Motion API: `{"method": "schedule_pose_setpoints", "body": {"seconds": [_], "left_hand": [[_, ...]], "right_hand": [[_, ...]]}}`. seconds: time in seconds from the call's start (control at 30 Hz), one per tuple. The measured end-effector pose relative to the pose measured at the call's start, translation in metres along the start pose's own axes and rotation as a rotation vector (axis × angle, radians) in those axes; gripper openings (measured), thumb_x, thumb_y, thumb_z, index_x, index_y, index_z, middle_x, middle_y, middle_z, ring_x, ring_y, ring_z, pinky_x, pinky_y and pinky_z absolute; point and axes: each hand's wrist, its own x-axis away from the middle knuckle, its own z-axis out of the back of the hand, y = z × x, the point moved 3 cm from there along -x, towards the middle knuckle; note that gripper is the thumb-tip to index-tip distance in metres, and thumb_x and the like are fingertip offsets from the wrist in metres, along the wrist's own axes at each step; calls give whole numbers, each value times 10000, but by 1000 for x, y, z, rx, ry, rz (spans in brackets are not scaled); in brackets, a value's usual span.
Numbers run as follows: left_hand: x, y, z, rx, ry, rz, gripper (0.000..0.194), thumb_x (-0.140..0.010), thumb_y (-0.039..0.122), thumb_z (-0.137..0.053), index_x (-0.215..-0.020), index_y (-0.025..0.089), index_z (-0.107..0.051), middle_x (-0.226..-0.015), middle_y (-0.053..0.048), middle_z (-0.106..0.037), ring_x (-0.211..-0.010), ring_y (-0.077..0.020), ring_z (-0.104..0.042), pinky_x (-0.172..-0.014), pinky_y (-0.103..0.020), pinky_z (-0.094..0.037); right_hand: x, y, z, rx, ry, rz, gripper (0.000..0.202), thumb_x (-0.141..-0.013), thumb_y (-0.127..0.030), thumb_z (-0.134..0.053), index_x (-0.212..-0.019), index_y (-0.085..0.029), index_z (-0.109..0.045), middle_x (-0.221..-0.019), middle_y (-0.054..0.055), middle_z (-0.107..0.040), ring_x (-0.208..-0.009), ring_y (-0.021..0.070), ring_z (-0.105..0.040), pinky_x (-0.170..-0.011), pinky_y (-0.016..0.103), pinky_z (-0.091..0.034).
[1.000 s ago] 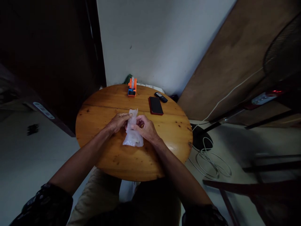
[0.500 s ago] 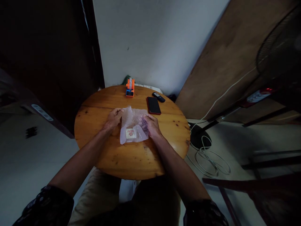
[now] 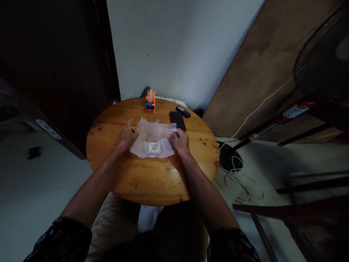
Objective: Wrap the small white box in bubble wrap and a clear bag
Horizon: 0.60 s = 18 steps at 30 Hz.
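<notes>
A sheet of clear bubble wrap (image 3: 154,131) lies spread on the round wooden table (image 3: 152,182), its edges crumpled. On its near part rests a small, pale square packet with red print (image 3: 154,147); side folds of the wrap rise around it. My left hand (image 3: 127,136) is at the wrap's left edge, thumb and fingers closed on it, one finger raised. At the right edge, my right hand (image 3: 181,141) pinches the wrap between thumb and bent fingers.
An orange and blue tape dispenser (image 3: 150,101) stands at the table's back. Right of it lie a dark phone with a red edge (image 3: 177,120) and a small black keypad phone (image 3: 183,111). A fan (image 3: 321,62) and a coiled cable (image 3: 242,185) are at right.
My hands have moved apart, and the bubble wrap is stretched wider and flatter. The packet has shifted slightly away from me and to the right with it.
</notes>
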Motion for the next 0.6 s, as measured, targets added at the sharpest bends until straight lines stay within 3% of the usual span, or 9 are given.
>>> {"method": "schedule_pose_setpoints", "body": {"seconds": [0.1, 0.17, 0.27, 0.33, 0.4, 0.5, 0.6], "left_hand": [[4, 12, 8, 30, 173, -141, 628, -700, 186, -599, -1325, 147, -554, -852, -19, -636, -818, -176, -602, -843, -302, -497], [9, 19, 12, 90, 154, -191, 526, -740, 235, -584, -1259, 154, -610, -880, -27, -655, -826, -171, -598, -851, -294, -492], [17, 26, 11, 149, -99, -212, 421, -754, 354, -634, -1131, 176, -694, -892, -37, -698, -825, -181, -616, -824, -289, -490], [21, 28, 7, 145, -331, -188, 471, -675, 419, -740, -1086, 189, -728, -909, -50, -722, -845, -209, -645, -793, -295, -493], [24, 30, 6, 112, -471, -147, 516, -582, 422, -821, -1039, 194, -753, -850, -49, -725, -802, -226, -657, -735, -299, -494], [29, 40, 16, 67, -466, -163, 386, -585, 386, -826, -917, 196, -777, -711, -27, -690, -691, -206, -625, -665, -288, -480], [55, 57, 29, 83, -524, -239, 221, -701, 379, -745, -837, 209, -781, -757, -37, -721, -711, -201, -639, -657, -277, -483]], "right_hand": [[0, -2, 3, 255, 4, 72, 229, -785, -326, -528, -907, -234, -699, -796, 10, -687, -761, 191, -593, -718, 297, -453], [2, -5, 3, 366, -12, 69, 241, -821, -313, -531, -969, -243, -707, -867, 25, -721, -818, 210, -624, -763, 315, -464], [4, -8, 1, 454, -30, 43, 294, -861, -306, -530, -1095, -237, -694, -993, 57, -747, -904, 246, -656, -817, 352, -474], [4, -9, 0, 476, -35, 38, 333, -880, -303, -526, -1171, -229, -669, -1058, 73, -749, -947, 261, -663, -838, 367, -480], [3, -8, -1, 487, -35, 51, 347, -890, -294, -523, -1206, -230, -653, -1079, 76, -751, -963, 259, -668, -846, 365, -484], [3, -7, -1, 488, -28, 61, 327, -887, -284, -543, -1193, -255, -655, -1058, 53, -759, -952, 239, -673, -835, 343, -490], [3, -7, -2, 481, -24, 55, 321, -892, -293, -551, -1193, -267, -657, -1048, 38, -762, -942, 233, -674, -821, 336, -493]]}}
